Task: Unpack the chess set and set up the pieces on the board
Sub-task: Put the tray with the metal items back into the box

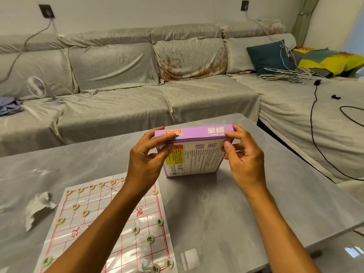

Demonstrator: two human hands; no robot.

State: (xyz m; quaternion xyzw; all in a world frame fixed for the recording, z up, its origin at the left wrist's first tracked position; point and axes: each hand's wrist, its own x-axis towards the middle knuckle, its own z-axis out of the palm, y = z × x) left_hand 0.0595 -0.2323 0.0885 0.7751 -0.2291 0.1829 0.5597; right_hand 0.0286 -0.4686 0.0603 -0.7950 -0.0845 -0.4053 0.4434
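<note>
Purple cardboard chess box (197,154) is up on its edge over the grey glossy counter (216,213), printed back facing the camera, held between both hands. Left hand (146,154) grips the box's left end, fingers curled over the top edge, thumb pressed on the near face. Right hand (243,154) pinches the right top corner, thumb on the near face, index finger on top, remaining fingers loosely bent. Both forearms reach forward from the bottom of the view. Down left, the white plastic board sheet with red grid lines (110,223) lies flat on the counter, round cream chess pieces (149,239) sitting on it. Just left of it, a crumpled white paper (38,206). Beyond the counter, a long grey-covered sofa (128,85).
</note>
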